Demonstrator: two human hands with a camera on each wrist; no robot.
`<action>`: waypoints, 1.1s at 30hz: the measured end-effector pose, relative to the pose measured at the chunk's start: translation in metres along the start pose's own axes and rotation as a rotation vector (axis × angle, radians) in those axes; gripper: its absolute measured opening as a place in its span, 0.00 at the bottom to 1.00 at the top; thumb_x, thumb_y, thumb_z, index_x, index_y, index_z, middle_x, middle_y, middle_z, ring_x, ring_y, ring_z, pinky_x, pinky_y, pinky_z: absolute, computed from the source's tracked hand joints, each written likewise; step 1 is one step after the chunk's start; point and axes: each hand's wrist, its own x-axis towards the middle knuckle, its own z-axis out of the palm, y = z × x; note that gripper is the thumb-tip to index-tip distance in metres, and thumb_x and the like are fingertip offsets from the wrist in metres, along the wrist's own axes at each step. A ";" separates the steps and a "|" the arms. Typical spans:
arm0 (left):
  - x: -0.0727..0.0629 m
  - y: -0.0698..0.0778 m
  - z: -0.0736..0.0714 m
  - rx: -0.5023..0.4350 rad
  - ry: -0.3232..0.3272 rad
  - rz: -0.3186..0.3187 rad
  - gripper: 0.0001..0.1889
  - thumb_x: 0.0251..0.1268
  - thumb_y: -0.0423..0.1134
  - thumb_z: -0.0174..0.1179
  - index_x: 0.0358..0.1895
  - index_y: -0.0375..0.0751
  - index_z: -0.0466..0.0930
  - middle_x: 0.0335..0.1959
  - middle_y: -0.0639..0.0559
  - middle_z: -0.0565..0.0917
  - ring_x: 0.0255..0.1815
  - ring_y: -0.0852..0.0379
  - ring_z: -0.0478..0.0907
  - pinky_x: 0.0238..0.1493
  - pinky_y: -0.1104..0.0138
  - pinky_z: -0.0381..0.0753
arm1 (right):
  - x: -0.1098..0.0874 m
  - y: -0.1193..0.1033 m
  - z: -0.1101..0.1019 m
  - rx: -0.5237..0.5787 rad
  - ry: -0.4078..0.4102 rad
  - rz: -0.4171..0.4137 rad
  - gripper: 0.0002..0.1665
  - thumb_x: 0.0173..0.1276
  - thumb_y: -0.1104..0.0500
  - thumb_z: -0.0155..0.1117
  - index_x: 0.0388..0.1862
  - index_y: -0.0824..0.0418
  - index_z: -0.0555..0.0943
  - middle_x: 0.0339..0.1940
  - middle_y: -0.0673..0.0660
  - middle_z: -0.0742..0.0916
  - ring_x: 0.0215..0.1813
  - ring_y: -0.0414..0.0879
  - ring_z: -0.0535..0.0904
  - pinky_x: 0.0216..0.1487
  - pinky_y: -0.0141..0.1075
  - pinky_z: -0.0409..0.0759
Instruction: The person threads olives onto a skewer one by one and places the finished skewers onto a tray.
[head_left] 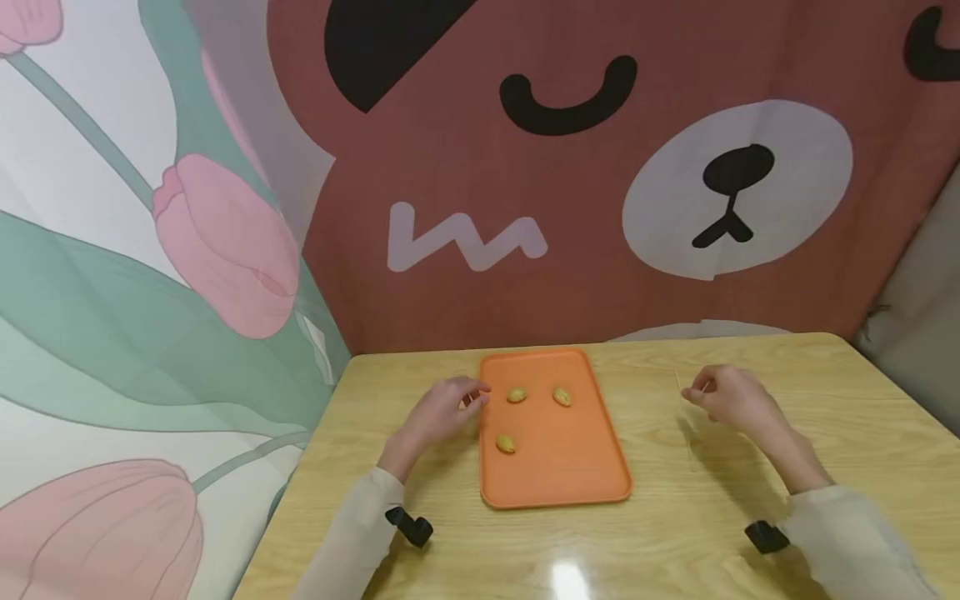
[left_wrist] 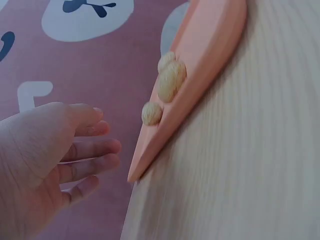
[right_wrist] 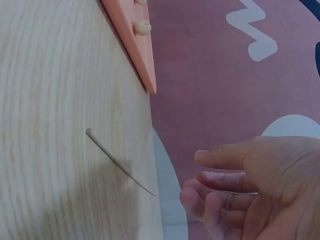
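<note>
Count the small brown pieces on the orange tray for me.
3. On the far half of the tray, one piece lies left and another piece right; a third piece lies left, closer in. None seems hidden.

In the head view, the light is fairly bright and even, apparently from above, with a white glare (head_left: pixel 570 581) on the table (head_left: pixel 660 542) at six o'clock and a soft shadow (head_left: pixel 712 475) at four o'clock. Both wrist views are paler and slightly hazy, their fine details soft; in the right one, a broad shadow (right_wrist: pixel 95 200) darkens the table toward seven o'clock.
</note>
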 end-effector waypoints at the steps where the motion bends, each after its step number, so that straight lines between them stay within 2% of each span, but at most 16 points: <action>1: 0.000 0.003 0.001 -0.008 -0.006 0.006 0.14 0.79 0.41 0.58 0.57 0.38 0.85 0.45 0.53 0.84 0.40 0.60 0.79 0.40 0.65 0.80 | -0.001 0.000 0.001 -0.001 -0.004 0.004 0.20 0.75 0.51 0.66 0.42 0.69 0.82 0.28 0.57 0.85 0.25 0.47 0.78 0.25 0.42 0.75; 5: 0.001 0.012 0.005 -0.059 -0.029 0.048 0.15 0.80 0.43 0.57 0.57 0.38 0.85 0.45 0.55 0.85 0.40 0.61 0.79 0.41 0.65 0.80 | -0.004 -0.003 0.004 0.016 -0.015 0.016 0.19 0.75 0.52 0.66 0.43 0.70 0.81 0.27 0.57 0.84 0.25 0.49 0.78 0.26 0.42 0.74; 9: 0.001 0.023 0.007 -0.094 -0.078 0.075 0.15 0.79 0.42 0.57 0.57 0.39 0.85 0.44 0.56 0.84 0.41 0.62 0.79 0.43 0.65 0.80 | -0.005 -0.006 0.006 0.060 -0.027 0.021 0.18 0.75 0.54 0.66 0.43 0.71 0.81 0.28 0.58 0.84 0.26 0.51 0.80 0.26 0.43 0.76; 13: -0.001 0.033 0.008 -0.091 -0.121 0.087 0.13 0.78 0.40 0.59 0.58 0.40 0.85 0.43 0.57 0.84 0.42 0.62 0.78 0.43 0.65 0.81 | -0.009 -0.006 0.011 0.075 -0.040 0.002 0.15 0.74 0.56 0.67 0.41 0.70 0.81 0.27 0.57 0.84 0.25 0.51 0.80 0.26 0.42 0.76; 18: -0.002 0.040 0.004 -0.068 -0.162 0.120 0.14 0.76 0.40 0.62 0.59 0.40 0.84 0.44 0.54 0.84 0.44 0.57 0.80 0.45 0.66 0.80 | -0.015 -0.004 0.019 0.036 -0.023 -0.008 0.10 0.73 0.60 0.66 0.36 0.67 0.82 0.20 0.54 0.82 0.21 0.47 0.76 0.23 0.41 0.73; 23: -0.006 0.039 0.005 -0.052 -0.225 0.128 0.17 0.74 0.42 0.64 0.60 0.40 0.83 0.49 0.50 0.83 0.48 0.51 0.80 0.48 0.65 0.79 | -0.019 -0.001 0.027 0.035 -0.015 0.033 0.12 0.72 0.59 0.68 0.34 0.68 0.82 0.17 0.54 0.80 0.20 0.47 0.74 0.24 0.41 0.72; 28: -0.010 0.034 0.011 -0.012 -0.269 0.121 0.18 0.72 0.44 0.66 0.60 0.43 0.84 0.52 0.51 0.83 0.51 0.53 0.79 0.52 0.65 0.78 | -0.017 0.003 0.030 0.074 -0.043 0.099 0.19 0.71 0.58 0.68 0.21 0.65 0.80 0.10 0.51 0.75 0.15 0.42 0.66 0.20 0.35 0.65; 30: -0.011 0.033 0.011 -0.009 -0.265 0.105 0.18 0.72 0.44 0.66 0.60 0.44 0.84 0.53 0.52 0.83 0.51 0.54 0.79 0.52 0.65 0.78 | -0.015 0.005 0.031 0.099 -0.053 0.120 0.20 0.71 0.58 0.68 0.19 0.64 0.79 0.10 0.51 0.75 0.14 0.42 0.67 0.19 0.35 0.67; 33: -0.012 0.033 0.009 -0.005 -0.255 0.091 0.19 0.71 0.44 0.67 0.61 0.44 0.83 0.52 0.52 0.83 0.49 0.54 0.80 0.50 0.65 0.79 | -0.014 0.006 0.032 0.133 -0.059 0.135 0.18 0.71 0.58 0.68 0.21 0.65 0.80 0.14 0.54 0.80 0.16 0.45 0.74 0.20 0.39 0.74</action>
